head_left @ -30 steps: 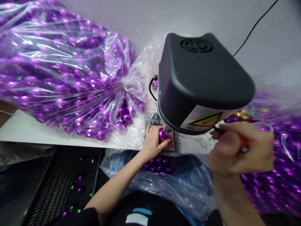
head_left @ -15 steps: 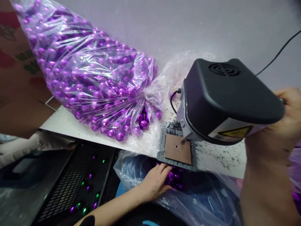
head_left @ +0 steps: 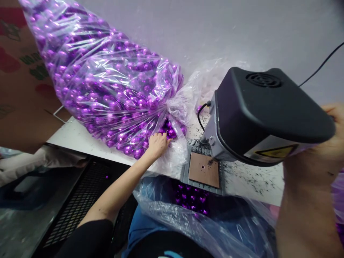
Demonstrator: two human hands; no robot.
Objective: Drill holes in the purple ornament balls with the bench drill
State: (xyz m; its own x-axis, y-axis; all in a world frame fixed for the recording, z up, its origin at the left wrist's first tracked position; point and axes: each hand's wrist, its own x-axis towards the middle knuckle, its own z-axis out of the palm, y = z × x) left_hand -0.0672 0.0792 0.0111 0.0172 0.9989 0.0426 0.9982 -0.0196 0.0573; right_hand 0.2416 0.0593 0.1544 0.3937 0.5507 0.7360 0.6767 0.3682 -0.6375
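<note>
My left hand point(head_left: 158, 145) reaches to the mouth of a clear plastic bag point(head_left: 107, 82) full of shiny purple faceted balls. Its fingers are apart from the thumb and touch the loose balls point(head_left: 170, 130) at the opening; no ball shows in its grasp. At the right, my right hand point(head_left: 331, 132) is closed at the far side of a black machine head point(head_left: 276, 107), on a handle mostly hidden behind the housing. Below the head lies a brown square plate point(head_left: 204, 170) with a small hole, on a grey slotted base point(head_left: 185, 173).
An open clear bag point(head_left: 172, 204) with purple balls point(head_left: 192, 199) hangs below the table edge over my lap. A cardboard box point(head_left: 24, 86) stands at the left, above a black mesh crate point(head_left: 72, 208). Dark shavings point(head_left: 249, 175) litter the white tabletop.
My left hand has moved up and left, from the bag over my lap to the balls at the full bag's mouth. My right hand stays at the machine.
</note>
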